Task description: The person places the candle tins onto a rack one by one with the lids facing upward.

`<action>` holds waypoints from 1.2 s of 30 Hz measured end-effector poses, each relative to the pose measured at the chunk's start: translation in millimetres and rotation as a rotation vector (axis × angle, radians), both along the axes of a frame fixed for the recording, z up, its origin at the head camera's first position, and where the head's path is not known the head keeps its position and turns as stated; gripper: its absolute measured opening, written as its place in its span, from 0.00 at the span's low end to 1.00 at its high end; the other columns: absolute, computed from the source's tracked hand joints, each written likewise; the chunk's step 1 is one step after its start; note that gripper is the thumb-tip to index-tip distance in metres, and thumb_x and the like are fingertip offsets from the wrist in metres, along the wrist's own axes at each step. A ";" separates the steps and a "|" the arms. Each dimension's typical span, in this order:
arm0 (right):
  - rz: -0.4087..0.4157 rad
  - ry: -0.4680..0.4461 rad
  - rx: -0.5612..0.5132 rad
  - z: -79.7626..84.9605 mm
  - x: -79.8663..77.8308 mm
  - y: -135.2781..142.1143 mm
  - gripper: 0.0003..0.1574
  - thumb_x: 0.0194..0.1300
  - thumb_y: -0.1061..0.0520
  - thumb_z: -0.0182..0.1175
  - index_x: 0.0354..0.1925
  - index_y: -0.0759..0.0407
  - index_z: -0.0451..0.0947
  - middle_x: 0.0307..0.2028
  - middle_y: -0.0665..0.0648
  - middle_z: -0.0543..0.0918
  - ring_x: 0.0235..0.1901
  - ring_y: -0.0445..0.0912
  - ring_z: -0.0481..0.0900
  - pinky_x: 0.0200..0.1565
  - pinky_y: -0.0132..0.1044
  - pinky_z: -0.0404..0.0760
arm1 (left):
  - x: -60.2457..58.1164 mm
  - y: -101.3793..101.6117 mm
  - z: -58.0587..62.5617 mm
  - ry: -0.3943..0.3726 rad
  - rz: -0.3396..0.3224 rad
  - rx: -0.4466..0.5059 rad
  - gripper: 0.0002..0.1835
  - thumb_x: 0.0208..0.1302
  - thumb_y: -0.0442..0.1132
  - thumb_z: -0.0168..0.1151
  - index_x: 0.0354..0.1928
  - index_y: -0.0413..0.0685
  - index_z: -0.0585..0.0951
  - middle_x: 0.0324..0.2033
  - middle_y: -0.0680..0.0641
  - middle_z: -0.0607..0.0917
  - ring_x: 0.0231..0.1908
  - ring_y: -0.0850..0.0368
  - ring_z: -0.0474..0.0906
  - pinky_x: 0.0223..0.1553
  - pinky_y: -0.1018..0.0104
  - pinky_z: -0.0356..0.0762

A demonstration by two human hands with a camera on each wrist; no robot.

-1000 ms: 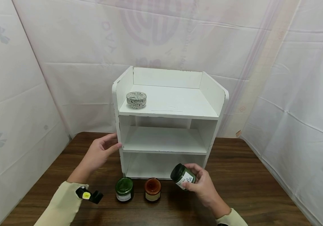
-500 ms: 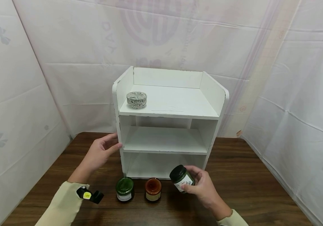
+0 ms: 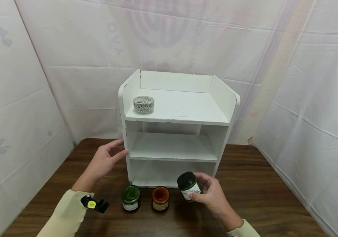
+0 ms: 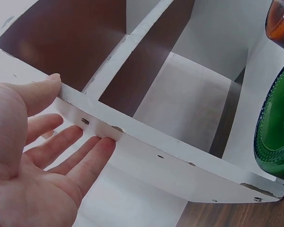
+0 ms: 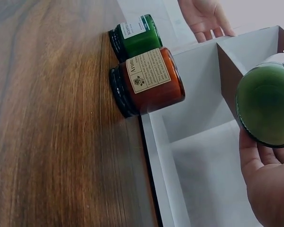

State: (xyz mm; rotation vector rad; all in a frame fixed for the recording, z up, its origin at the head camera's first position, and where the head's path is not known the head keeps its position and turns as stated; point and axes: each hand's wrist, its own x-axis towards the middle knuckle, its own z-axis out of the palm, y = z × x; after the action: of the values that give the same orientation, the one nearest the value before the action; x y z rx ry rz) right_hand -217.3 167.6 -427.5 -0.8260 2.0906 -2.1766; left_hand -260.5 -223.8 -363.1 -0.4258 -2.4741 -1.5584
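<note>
My right hand (image 3: 213, 194) grips a green glass candle jar (image 3: 190, 189) with a black lid and white label, in front of the shelf's lower right. The jar leans slightly, lid up; its green base (image 5: 267, 104) faces the right wrist camera. My left hand (image 3: 104, 159) touches the left side panel of the white shelf unit (image 3: 172, 159), thumb at the front edge, fingers loosely extended along the outside. Another green candle jar (image 3: 131, 198) and an amber candle jar (image 3: 160, 198) stand side by side on the table, glass bases up and dark lids down.
A round patterned tin (image 3: 143, 104) sits at the left of the shelf's top board. The shelf has two compartments below. Dark wooden table (image 3: 263, 191) extends on both sides, and white sheeting (image 3: 92, 92) hangs behind and at the sides.
The green jar in my right hand has turned from a strong leftward tilt to nearly upright. My left hand and the two standing jars stay in place.
</note>
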 end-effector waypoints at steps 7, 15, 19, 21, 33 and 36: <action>0.000 -0.013 -0.031 1.5 0.3 -2.2 0.39 0.53 0.70 0.73 0.60 0.83 0.68 0.49 0.45 0.87 0.49 0.38 0.83 0.52 0.28 0.82 | -1.2 0.1 0.0 0.006 -0.003 0.004 0.31 0.73 0.48 0.64 0.73 0.46 0.71 0.66 0.39 0.79 0.63 0.42 0.77 0.50 0.77 0.78; -0.007 -0.031 -0.052 4.0 2.1 -3.6 0.41 0.51 0.72 0.73 0.60 0.83 0.66 0.49 0.46 0.87 0.49 0.38 0.83 0.52 0.28 0.82 | 0.3 0.4 0.9 -0.006 0.009 -0.015 0.32 0.73 0.49 0.64 0.74 0.44 0.71 0.66 0.38 0.79 0.63 0.41 0.77 0.51 0.75 0.79; -0.008 -0.051 -0.061 4.4 2.8 -3.5 0.42 0.51 0.72 0.73 0.61 0.83 0.65 0.49 0.46 0.87 0.49 0.38 0.83 0.52 0.29 0.83 | 1.2 0.6 1.5 -0.012 0.013 -0.014 0.32 0.73 0.49 0.64 0.74 0.44 0.71 0.65 0.38 0.80 0.63 0.41 0.77 0.51 0.76 0.78; -0.006 -0.068 -0.070 4.4 3.4 -3.4 0.42 0.52 0.72 0.73 0.61 0.83 0.65 0.50 0.46 0.87 0.49 0.39 0.84 0.52 0.30 0.83 | 1.5 0.7 1.8 -0.012 0.012 -0.013 0.32 0.73 0.49 0.64 0.74 0.44 0.70 0.65 0.37 0.80 0.63 0.41 0.77 0.51 0.76 0.78; -0.016 -0.113 -0.073 6.4 5.8 -3.9 0.37 0.52 0.71 0.75 0.58 0.80 0.70 0.47 0.47 0.88 0.47 0.40 0.85 0.51 0.32 0.85 | 1.5 0.1 0.8 -0.016 0.014 -0.012 0.32 0.73 0.50 0.64 0.74 0.45 0.70 0.65 0.38 0.80 0.63 0.42 0.78 0.50 0.77 0.78; -0.030 -0.106 -0.062 6.9 6.3 -3.7 0.38 0.52 0.71 0.75 0.58 0.81 0.70 0.47 0.47 0.88 0.47 0.40 0.85 0.50 0.32 0.85 | 1.2 -0.6 0.3 -0.018 0.008 -0.012 0.32 0.73 0.50 0.64 0.74 0.47 0.70 0.66 0.39 0.79 0.64 0.42 0.77 0.52 0.74 0.78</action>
State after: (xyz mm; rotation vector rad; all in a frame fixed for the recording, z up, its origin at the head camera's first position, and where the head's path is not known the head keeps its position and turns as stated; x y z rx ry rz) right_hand -210.9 163.9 -420.5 -0.6706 2.0094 -2.2569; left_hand -259.3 -224.3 -362.8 -0.4044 -2.4965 -1.5518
